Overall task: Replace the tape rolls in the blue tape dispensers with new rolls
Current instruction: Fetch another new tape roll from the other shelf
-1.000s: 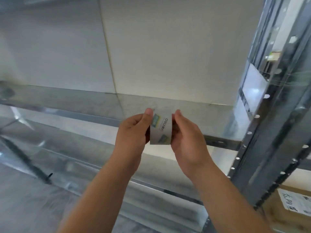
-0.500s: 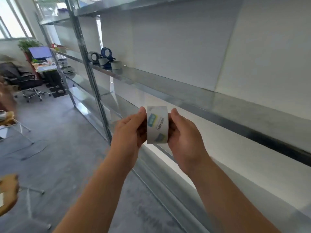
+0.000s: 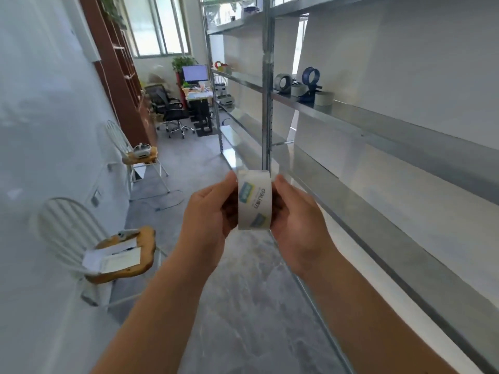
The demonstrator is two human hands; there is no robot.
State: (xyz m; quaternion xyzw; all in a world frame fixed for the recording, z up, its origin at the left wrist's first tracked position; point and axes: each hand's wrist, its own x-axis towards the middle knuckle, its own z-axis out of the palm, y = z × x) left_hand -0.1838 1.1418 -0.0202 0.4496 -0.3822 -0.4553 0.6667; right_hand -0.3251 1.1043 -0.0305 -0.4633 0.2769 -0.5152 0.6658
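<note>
Swinging left along the aisle since the earlier frames, the view took in the whole run of shelving, while the grip on the roll had not altered. Nearest, the left hand (image 3: 208,211) and the right hand (image 3: 297,214) were both clamped on the new tape roll (image 3: 254,201). Thumbs sat at its upper edge and fingers curled behind, and the roll was held on edge between them with its printed band facing the camera. By my judgement no swap had begun, and the turn suggested the person was making for the dispensers.

Further off on the right, past the metal upright (image 3: 266,117), the blue tape dispenser (image 3: 310,82) stood on the middle shelf (image 3: 378,117). A grey roll (image 3: 282,82) stood to its left and pale rolls (image 3: 323,99) lay flat just beside it. Whether that dispenser was loaded I could not tell. It was well apart from the hands, so it would take a walk down the aisle to reach.

On the left, white chairs (image 3: 67,233) with wooden seats narrowed the way a little. A desk with a monitor (image 3: 195,72) closed the far end.
</note>
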